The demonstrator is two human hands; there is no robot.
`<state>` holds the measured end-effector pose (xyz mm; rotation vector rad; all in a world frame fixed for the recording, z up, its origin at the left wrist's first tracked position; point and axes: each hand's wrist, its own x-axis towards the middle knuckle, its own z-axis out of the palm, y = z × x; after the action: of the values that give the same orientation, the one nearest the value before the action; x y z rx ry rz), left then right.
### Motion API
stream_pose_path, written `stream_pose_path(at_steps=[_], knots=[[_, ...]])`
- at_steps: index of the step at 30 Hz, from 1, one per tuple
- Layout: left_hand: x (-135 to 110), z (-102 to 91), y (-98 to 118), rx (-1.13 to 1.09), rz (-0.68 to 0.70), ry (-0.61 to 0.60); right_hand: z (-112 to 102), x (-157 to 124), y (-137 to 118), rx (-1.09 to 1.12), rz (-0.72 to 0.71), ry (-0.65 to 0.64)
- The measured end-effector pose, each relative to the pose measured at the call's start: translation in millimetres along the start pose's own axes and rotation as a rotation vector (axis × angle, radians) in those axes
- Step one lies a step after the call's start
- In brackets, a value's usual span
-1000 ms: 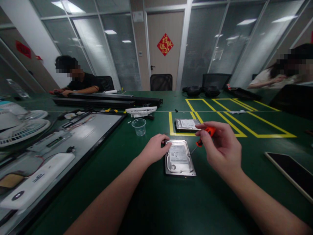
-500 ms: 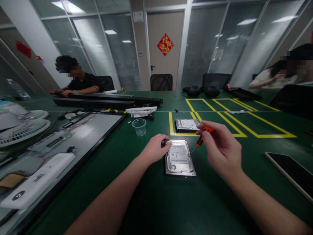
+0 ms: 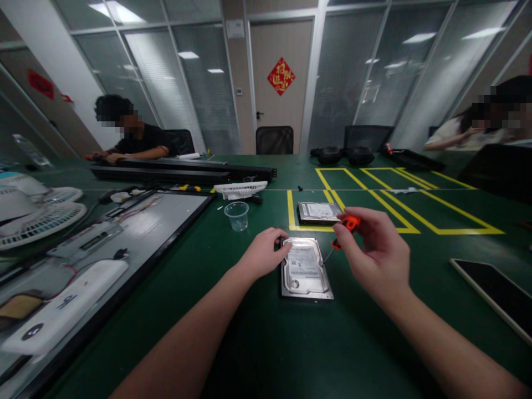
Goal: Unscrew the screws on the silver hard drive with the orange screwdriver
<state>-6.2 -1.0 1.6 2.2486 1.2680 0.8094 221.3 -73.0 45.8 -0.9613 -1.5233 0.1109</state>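
Observation:
A silver hard drive [image 3: 307, 271] lies flat on the green table, its labelled face up. My left hand [image 3: 268, 249] grips its far left corner, with the thumb on top and the other fingers curled at the edge. My right hand [image 3: 376, 249] is closed around the orange and black handle of a screwdriver [image 3: 351, 223]. The thin shaft slants down to the drive's right edge; whether the tip sits in a screw is too small to tell. Just beyond, a second hard drive [image 3: 318, 211] rests inside yellow tape lines.
A clear plastic cup [image 3: 236, 216] and a white fan part [image 3: 241, 190] stand behind my left hand. On the left lies an opened display panel [image 3: 166, 221] bearing a white power strip [image 3: 66, 305]. At right is a phone [image 3: 494, 291]. Two people sit across the table.
My right fingers have shifted around the screwdriver handle, which looks turned. The left hand and the hard drive have stayed in place.

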Motion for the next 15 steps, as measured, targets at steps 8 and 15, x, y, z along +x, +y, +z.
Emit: stream_pose_path(at_steps=[8,15], knots=[[-0.3,0.6,-1.0,-0.012,0.001,0.005,-1.3,-0.1,-3.6,0.012,0.007,-0.027],[-0.2,1.5,-3.2,-0.02,0.005,0.005,-1.6,-1.5,-4.3,0.092,0.05,-0.053]])
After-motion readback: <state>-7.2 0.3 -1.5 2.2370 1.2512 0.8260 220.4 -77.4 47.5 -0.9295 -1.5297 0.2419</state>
